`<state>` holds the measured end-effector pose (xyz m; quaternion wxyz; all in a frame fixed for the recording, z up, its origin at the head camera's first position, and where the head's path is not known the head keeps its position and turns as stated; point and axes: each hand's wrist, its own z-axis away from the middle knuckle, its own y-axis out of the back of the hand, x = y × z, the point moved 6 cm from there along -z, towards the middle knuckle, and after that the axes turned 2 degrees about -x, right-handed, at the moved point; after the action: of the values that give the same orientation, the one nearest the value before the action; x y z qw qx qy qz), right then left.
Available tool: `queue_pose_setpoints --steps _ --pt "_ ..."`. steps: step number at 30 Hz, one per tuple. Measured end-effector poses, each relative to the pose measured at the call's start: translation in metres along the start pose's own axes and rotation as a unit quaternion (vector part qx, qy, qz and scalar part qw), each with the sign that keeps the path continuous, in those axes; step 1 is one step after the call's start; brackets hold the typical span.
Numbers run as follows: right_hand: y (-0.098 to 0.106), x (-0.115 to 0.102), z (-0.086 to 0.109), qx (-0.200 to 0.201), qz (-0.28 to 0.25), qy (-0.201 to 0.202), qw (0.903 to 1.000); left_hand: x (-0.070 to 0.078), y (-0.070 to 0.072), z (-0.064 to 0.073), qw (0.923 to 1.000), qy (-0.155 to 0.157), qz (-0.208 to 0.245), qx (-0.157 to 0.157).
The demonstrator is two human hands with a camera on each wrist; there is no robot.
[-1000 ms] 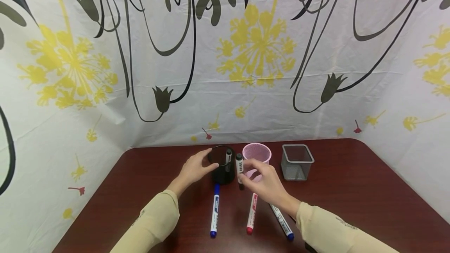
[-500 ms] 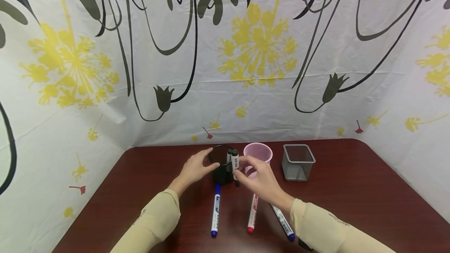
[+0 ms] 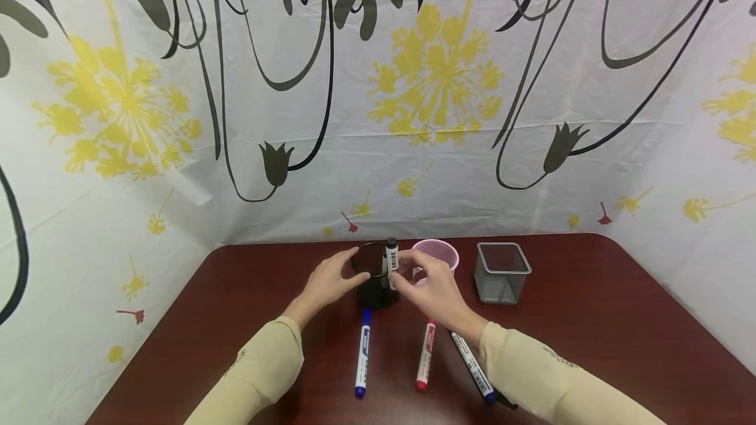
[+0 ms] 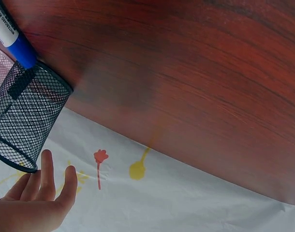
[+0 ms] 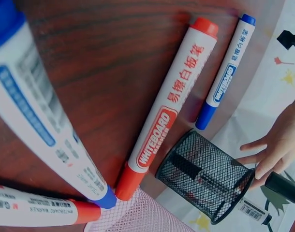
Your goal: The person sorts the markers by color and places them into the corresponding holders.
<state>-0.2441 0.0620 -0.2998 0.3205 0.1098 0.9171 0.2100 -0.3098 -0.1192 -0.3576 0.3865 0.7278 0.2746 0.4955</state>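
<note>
My left hand (image 3: 331, 279) is at the black mesh pen cup (image 3: 372, 295), its thumb and fingertips touching the rim from the left. In the left wrist view, that hand's fingers (image 4: 47, 176) stretch up loosely at the cup's mouth. My right hand (image 3: 434, 287) pinches a black-capped whiteboard marker (image 3: 392, 256) between thumb and fingers, upright at the right side of the cup's mouth. Another marker (image 5: 254, 210) stands inside the cup, partly seen through the mesh. The black cap (image 5: 283, 186) of the pinched marker shows near the cup's mouth in the right wrist view.
A pink mesh cup (image 3: 437, 251) stands just behind my right hand, and a grey square mesh holder (image 3: 502, 281) farther right. In front lie a blue marker (image 3: 363, 359), a red one (image 3: 425, 356) and another blue one (image 3: 472, 366). Another red marker (image 5: 36, 208) shows in the right wrist view.
My right hand has moved left with the black marker, from beside the pen cup to its mouth, and the marker is raised a little. The left hand stays at the rim.
</note>
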Motion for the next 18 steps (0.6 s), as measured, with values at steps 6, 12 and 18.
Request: queue_pose_setpoints --steps 6,12,18 --pt "0.003 -0.005 -0.008 0.006 -0.001 0.006 1.0 0.0 0.0 0.0 1.0 0.0 0.001 0.001" --pt "0.005 -0.011 -0.017 0.005 -0.003 -0.016 0.9999 0.001 0.001 0.0 1.0 -0.005 -0.001 0.006" --pt "0.004 -0.001 -0.021 0.01 0.007 -0.021 0.9997 0.001 0.001 0.0 1.0 -0.006 0.001 0.004"
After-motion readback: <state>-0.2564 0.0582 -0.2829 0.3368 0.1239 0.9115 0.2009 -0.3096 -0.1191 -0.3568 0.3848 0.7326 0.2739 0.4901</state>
